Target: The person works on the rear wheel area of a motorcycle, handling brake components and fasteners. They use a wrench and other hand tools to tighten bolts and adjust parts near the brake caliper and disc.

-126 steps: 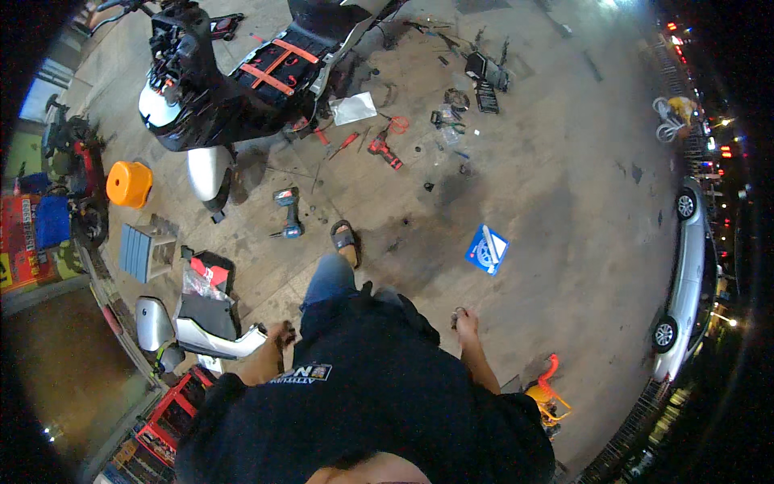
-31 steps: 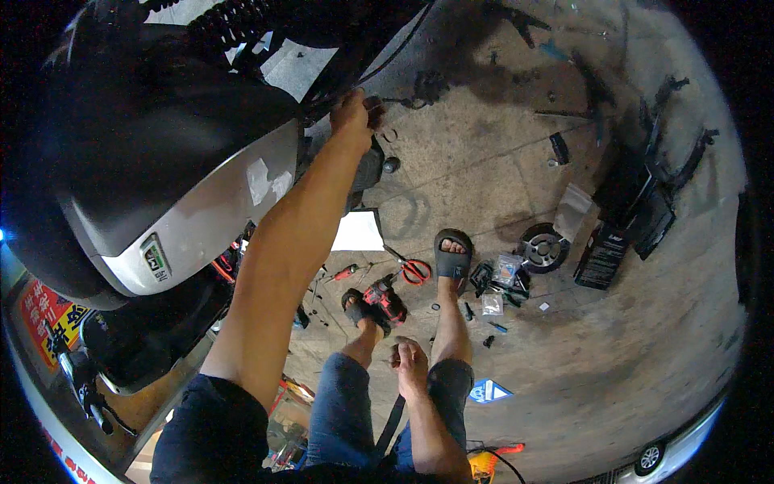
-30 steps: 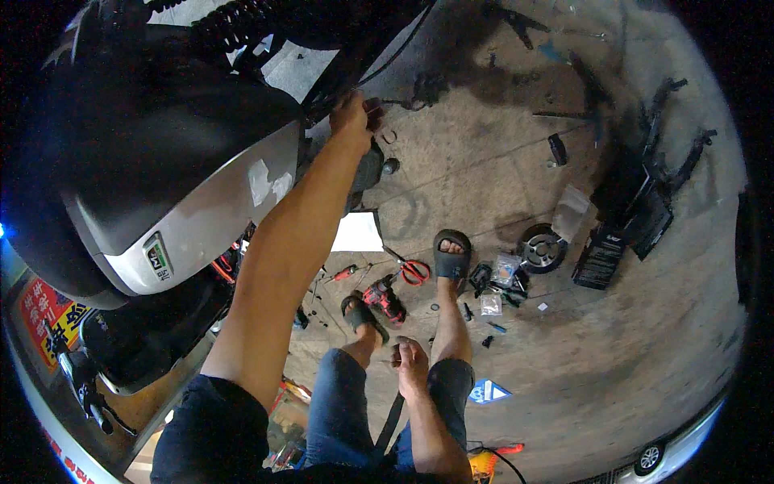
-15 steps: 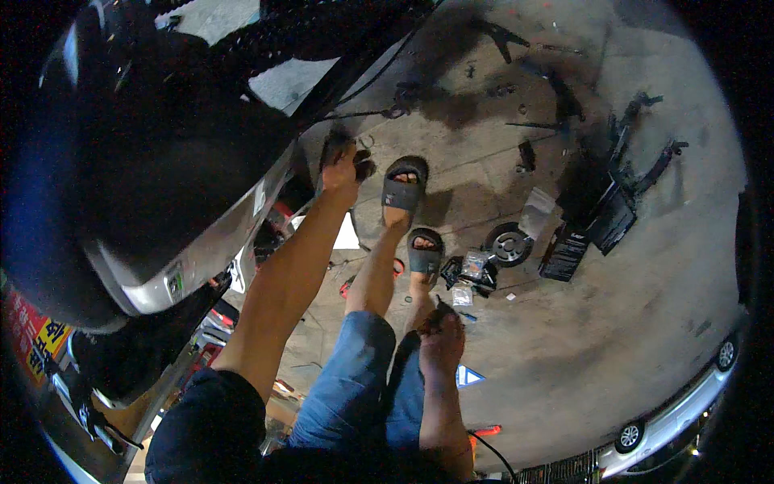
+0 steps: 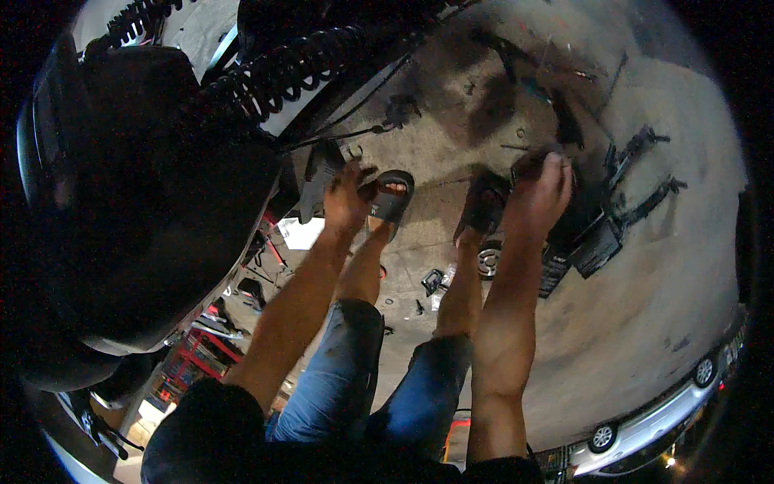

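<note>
**Both hands low over a cluttered floor, black parts to either side**

At far left, dark bodywork of a two-wheeler [image 5: 137, 210] fills my view. It looks heavy and smooth: something to brace against, I'd judge, rather than lift. At its upper edge a coil spring [image 5: 286, 73] looks stiff.

From beneath, a black cable [image 5: 339, 137] runs out toward a small dark part [image 5: 399, 110] in front of the left hand [image 5: 347, 202]. I expect the cable to be light and bendy; I'd pinch it close behind that part and not tug mid-length. Just beside the hand, on its left, is a flat black piece [image 5: 317, 181], probably hard and perhaps greasy, best held by its edges. The left fingers are loosely bent and parted, with nothing I can make out in them; contact with the piece I cannot tell.

Farther right, the right hand [image 5: 548, 189] hides its fingers behind a dark blur. I can't tell how far they're open or whether they hold anything. Near it on the floor lie a dark panel [image 5: 601, 248] and a forked black bracket [image 5: 650, 203]. The bracket looks stiff; I'd grip where its arms join, since the thin ends could snag.
</note>
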`<action>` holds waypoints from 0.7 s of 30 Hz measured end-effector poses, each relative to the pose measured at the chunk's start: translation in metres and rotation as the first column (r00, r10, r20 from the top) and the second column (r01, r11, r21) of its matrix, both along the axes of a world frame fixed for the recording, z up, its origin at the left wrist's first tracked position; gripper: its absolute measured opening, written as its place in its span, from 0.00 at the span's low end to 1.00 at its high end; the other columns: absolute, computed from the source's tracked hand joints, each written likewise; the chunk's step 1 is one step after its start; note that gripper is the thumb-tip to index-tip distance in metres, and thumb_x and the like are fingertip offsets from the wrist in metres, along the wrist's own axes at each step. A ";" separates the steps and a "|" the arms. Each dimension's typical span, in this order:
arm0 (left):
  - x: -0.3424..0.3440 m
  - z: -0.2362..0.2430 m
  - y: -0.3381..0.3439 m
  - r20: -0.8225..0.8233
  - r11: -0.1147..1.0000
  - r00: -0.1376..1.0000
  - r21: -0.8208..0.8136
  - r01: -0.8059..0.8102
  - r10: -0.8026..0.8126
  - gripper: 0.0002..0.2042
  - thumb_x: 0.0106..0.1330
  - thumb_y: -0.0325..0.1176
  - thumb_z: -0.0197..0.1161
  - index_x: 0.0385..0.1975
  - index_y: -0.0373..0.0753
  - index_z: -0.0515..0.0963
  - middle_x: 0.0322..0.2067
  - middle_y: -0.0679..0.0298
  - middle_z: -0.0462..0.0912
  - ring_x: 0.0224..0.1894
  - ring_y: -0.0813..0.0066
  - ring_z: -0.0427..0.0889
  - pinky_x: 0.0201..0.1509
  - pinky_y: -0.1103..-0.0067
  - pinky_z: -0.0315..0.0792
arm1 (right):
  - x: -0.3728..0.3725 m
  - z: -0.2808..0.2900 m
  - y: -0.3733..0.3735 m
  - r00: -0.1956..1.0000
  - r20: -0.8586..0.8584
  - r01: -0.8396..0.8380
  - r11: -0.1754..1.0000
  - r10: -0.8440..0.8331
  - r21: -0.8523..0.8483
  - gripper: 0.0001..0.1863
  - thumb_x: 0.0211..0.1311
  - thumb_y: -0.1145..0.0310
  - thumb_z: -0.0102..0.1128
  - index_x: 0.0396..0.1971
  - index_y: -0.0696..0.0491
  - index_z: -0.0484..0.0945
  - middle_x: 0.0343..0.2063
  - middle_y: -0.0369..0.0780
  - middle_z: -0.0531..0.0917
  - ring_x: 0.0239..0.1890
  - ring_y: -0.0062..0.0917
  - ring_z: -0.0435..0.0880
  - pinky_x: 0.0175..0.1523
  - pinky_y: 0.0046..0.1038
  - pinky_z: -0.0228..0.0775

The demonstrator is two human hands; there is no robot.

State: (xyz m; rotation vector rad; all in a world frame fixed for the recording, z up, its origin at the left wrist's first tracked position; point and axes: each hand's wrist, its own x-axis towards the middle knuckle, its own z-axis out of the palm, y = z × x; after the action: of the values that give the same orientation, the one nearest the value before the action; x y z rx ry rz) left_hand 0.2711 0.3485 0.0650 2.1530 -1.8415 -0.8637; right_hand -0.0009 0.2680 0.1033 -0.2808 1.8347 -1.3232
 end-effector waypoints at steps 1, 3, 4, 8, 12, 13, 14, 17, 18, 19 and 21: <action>-0.024 0.016 0.018 -0.313 0.972 0.920 0.091 -0.218 0.236 0.16 0.65 0.40 0.57 0.46 0.35 0.71 0.38 0.56 0.80 0.36 0.63 0.79 0.42 0.72 0.73 | 0.003 -0.002 -0.002 0.976 0.219 0.022 0.999 -0.011 -0.047 0.11 0.58 0.71 0.56 0.40 0.57 0.72 0.35 0.43 0.76 0.37 0.31 0.76 0.46 0.30 0.69; -0.074 0.049 0.054 -0.603 0.512 0.084 0.585 -0.629 0.793 0.20 0.65 0.44 0.56 0.46 0.32 0.72 0.37 0.58 0.78 0.38 0.63 0.77 0.45 0.72 0.70 | 0.023 0.002 0.017 0.851 -0.356 -0.371 0.922 0.386 0.113 0.16 0.62 0.66 0.51 0.47 0.58 0.71 0.38 0.41 0.76 0.41 0.29 0.76 0.50 0.31 0.66; -0.083 0.075 0.072 -0.542 0.565 0.239 0.583 -0.585 0.806 0.13 0.68 0.33 0.49 0.45 0.31 0.72 0.37 0.59 0.79 0.40 0.71 0.78 0.44 0.76 0.73 | 0.029 0.011 0.032 0.843 -0.289 -0.393 0.886 0.454 0.245 0.16 0.63 0.64 0.52 0.47 0.58 0.71 0.38 0.40 0.76 0.40 0.28 0.75 0.49 0.29 0.66; -0.125 0.168 0.129 -0.474 0.762 0.599 0.464 -0.452 0.645 0.11 0.62 0.27 0.53 0.42 0.31 0.75 0.37 0.55 0.80 0.40 0.68 0.80 0.46 0.76 0.72 | 0.026 0.041 0.084 0.941 0.233 -0.289 0.940 0.245 0.181 0.18 0.60 0.59 0.58 0.41 0.58 0.73 0.37 0.40 0.76 0.38 0.25 0.74 0.45 0.24 0.66; -0.135 0.203 0.136 -0.531 0.837 0.650 0.399 -0.374 0.544 0.11 0.58 0.25 0.56 0.41 0.32 0.76 0.37 0.54 0.81 0.39 0.66 0.81 0.45 0.75 0.73 | -0.002 0.046 0.100 0.512 -0.332 -0.599 0.606 0.792 0.523 0.20 0.57 0.56 0.61 0.39 0.58 0.73 0.35 0.40 0.76 0.36 0.26 0.74 0.43 0.25 0.66; -0.134 0.200 0.129 -0.557 0.841 0.632 0.397 -0.368 0.539 0.11 0.58 0.25 0.56 0.41 0.32 0.76 0.37 0.54 0.81 0.38 0.66 0.81 0.44 0.75 0.74 | -0.007 0.047 0.098 0.256 -0.569 -0.597 0.590 0.782 0.543 0.21 0.56 0.56 0.63 0.39 0.58 0.73 0.34 0.40 0.77 0.35 0.26 0.75 0.43 0.25 0.66; -0.130 0.191 0.120 -0.539 0.869 0.690 0.392 -0.302 0.483 0.10 0.59 0.26 0.57 0.40 0.32 0.77 0.37 0.54 0.81 0.37 0.64 0.82 0.42 0.74 0.74 | -0.005 0.038 0.087 0.142 -0.700 -0.598 0.625 0.699 0.503 0.21 0.55 0.56 0.63 0.39 0.58 0.73 0.33 0.39 0.77 0.34 0.26 0.75 0.42 0.25 0.66; -0.107 0.153 0.081 -0.456 0.841 0.811 0.536 -0.078 0.366 0.13 0.62 0.30 0.56 0.44 0.32 0.75 0.37 0.53 0.81 0.38 0.63 0.82 0.42 0.73 0.74 | -0.009 -0.001 0.014 0.713 -0.421 -0.555 0.818 0.561 0.149 0.16 0.59 0.58 0.57 0.38 0.55 0.74 0.31 0.37 0.77 0.31 0.22 0.73 0.38 0.24 0.65; -0.087 0.132 0.064 -0.495 0.826 0.847 0.548 0.133 0.192 0.14 0.64 0.32 0.56 0.47 0.33 0.73 0.38 0.52 0.81 0.38 0.63 0.82 0.42 0.73 0.74 | -0.012 -0.021 -0.018 0.898 -0.111 -0.436 0.897 0.427 -0.074 0.13 0.61 0.61 0.55 0.38 0.55 0.74 0.29 0.36 0.76 0.29 0.20 0.72 0.36 0.24 0.64; -0.063 0.107 0.043 -0.541 0.784 0.841 0.526 0.330 0.010 0.16 0.65 0.34 0.55 0.49 0.33 0.71 0.39 0.52 0.80 0.38 0.63 0.81 0.42 0.73 0.74 | -0.016 -0.046 -0.054 0.914 0.202 -0.304 0.923 0.352 -0.234 0.10 0.63 0.63 0.53 0.37 0.54 0.75 0.28 0.34 0.76 0.27 0.18 0.71 0.34 0.23 0.63; -0.032 0.058 0.008 -0.687 0.880 0.713 0.416 0.229 0.139 0.18 0.66 0.37 0.53 0.52 0.34 0.69 0.41 0.54 0.79 0.39 0.64 0.80 0.43 0.72 0.73 | -0.022 -0.106 -0.122 0.882 0.172 -0.412 0.896 0.438 -0.167 0.10 0.63 0.65 0.53 0.35 0.56 0.75 0.24 0.34 0.75 0.23 0.21 0.70 0.32 0.24 0.64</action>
State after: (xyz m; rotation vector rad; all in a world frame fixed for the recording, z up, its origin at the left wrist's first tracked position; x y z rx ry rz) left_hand 0.2387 0.3563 0.1234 1.5774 -1.3554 -1.9927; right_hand -0.0233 0.1459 -0.0025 -0.5605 1.4141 -1.1088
